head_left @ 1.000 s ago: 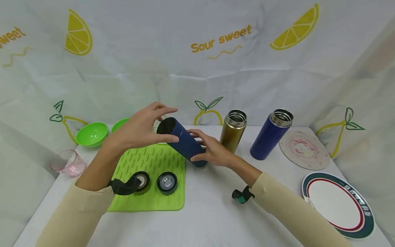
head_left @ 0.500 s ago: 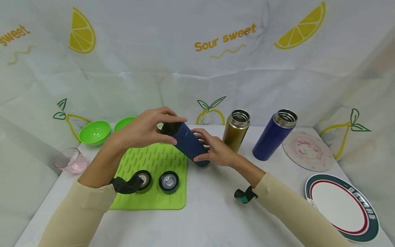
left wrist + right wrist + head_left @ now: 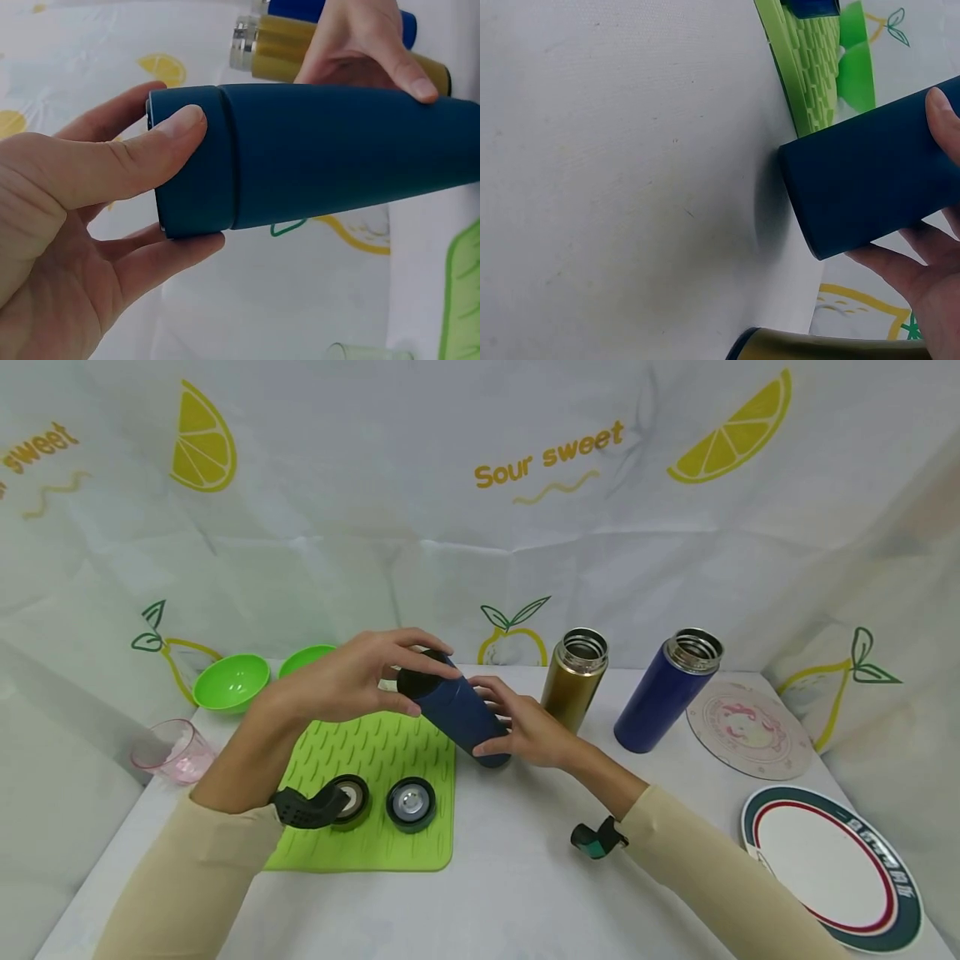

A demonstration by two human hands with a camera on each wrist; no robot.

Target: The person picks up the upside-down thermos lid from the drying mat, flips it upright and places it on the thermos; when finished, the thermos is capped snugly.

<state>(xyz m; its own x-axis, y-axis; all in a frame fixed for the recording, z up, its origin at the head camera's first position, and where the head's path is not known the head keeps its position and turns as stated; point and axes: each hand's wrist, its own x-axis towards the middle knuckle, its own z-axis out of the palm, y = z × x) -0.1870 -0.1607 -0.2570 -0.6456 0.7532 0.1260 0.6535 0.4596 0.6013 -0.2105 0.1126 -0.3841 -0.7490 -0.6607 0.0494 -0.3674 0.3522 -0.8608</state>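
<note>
A dark blue thermos (image 3: 467,724) leans to the left between my two hands, close over the table. My left hand (image 3: 358,681) grips its lid (image 3: 201,208), thumb on one side and fingers on the other; a thin seam parts lid from body in the left wrist view. My right hand (image 3: 534,727) holds the lower body, with thumb and fingers on opposite sides. In the right wrist view the flat base of the thermos (image 3: 870,176) points toward the table. An open gold thermos (image 3: 573,681) stands just beyond my right hand.
An open purple-blue thermos (image 3: 656,702) stands farther right, near a pink-patterned round mat (image 3: 750,727) and a white oval plate (image 3: 821,860). Two loose lids, one the dark lid (image 3: 411,803), lie on the green mat (image 3: 300,852). Green bowls (image 3: 231,682) and a pink glass (image 3: 183,760) stand left.
My left fingers have come down over the thermos lid, from spread around its top to gripping it. The right hand keeps its hold; the head view has shifted slightly.
</note>
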